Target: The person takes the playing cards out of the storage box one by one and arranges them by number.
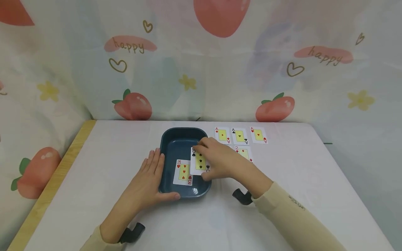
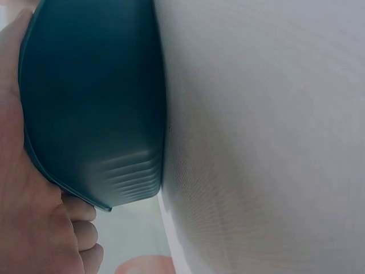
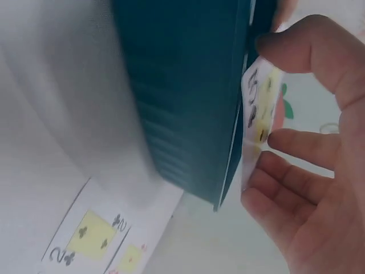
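A dark blue rectangular tray (image 1: 183, 134) stands on the table, and a three of hearts (image 1: 181, 173) lies face up inside it. My left hand (image 1: 146, 181) rests along its left rim, fingers straight and thumb at the near corner. In the left wrist view the same hand (image 2: 34, 194) touches the rim of the tray (image 2: 91, 103). My right hand (image 1: 221, 158) pinches a spade playing card (image 1: 198, 165) over the tray's right part; its rank is hard to read. The right wrist view shows that card (image 3: 259, 108) tilted at the rim, between thumb and fingers.
Face-up cards lie right of the tray: an ace of diamonds (image 1: 222, 135), an ace of clubs (image 1: 240, 136), an ace of hearts (image 1: 259, 135), a two of diamonds (image 1: 243, 152) partly behind my right hand, and a two of clubs (image 3: 91, 234). A patterned curtain (image 1: 201, 69) hangs behind the table.
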A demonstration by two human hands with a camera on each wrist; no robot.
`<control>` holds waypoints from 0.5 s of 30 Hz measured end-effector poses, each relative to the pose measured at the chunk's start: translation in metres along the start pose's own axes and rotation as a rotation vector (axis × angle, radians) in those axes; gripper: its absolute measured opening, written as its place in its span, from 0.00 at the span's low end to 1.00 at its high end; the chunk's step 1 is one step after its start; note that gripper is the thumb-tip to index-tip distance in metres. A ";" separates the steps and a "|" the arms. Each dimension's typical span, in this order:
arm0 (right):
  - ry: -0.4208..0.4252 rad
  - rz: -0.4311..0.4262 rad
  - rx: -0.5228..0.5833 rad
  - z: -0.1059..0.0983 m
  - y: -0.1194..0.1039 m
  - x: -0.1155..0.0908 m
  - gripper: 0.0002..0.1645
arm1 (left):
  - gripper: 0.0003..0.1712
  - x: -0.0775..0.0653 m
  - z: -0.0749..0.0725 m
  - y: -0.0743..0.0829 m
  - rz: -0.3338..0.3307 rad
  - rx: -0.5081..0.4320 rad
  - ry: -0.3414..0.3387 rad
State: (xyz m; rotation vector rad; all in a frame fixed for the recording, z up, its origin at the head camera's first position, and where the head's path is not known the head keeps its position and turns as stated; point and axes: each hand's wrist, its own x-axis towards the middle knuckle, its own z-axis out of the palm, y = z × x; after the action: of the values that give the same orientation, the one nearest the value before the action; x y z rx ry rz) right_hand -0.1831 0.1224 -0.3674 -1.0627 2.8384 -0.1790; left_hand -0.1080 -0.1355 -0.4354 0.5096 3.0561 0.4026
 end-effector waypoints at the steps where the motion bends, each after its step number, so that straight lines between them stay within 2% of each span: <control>1: 0.007 0.004 0.000 -0.001 0.001 -0.002 0.50 | 0.80 0.000 0.000 0.000 -0.003 -0.001 -0.001; 15: 0.041 0.037 0.007 -0.003 0.018 -0.025 0.50 | 0.80 -0.001 0.000 0.000 0.000 -0.015 0.006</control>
State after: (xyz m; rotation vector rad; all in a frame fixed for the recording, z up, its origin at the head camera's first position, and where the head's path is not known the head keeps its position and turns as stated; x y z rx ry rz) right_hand -0.1759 0.1526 -0.3658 -1.0164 2.8892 -0.2095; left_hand -0.1066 -0.1355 -0.4358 0.5091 3.0563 0.4280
